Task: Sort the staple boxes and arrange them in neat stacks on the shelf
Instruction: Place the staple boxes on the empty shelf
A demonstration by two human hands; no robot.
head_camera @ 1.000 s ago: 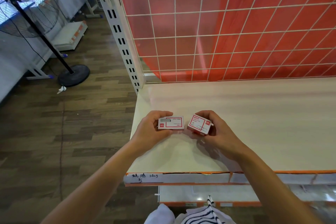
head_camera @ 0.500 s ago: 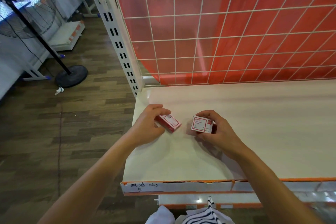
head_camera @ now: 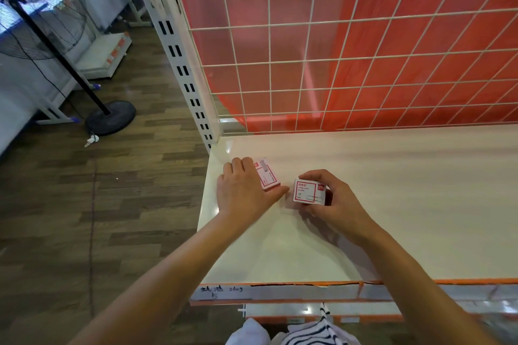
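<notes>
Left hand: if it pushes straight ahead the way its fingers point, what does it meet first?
Likely the wire grid back by the corner upright, past bare shelf; depth is unclear. The left hand holds its staple box.

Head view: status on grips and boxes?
Left grip holds first box flat on the shelf, near its left end. Right grip holds second box beside it, apart. No stack yet; nothing blocking seen.
</notes>
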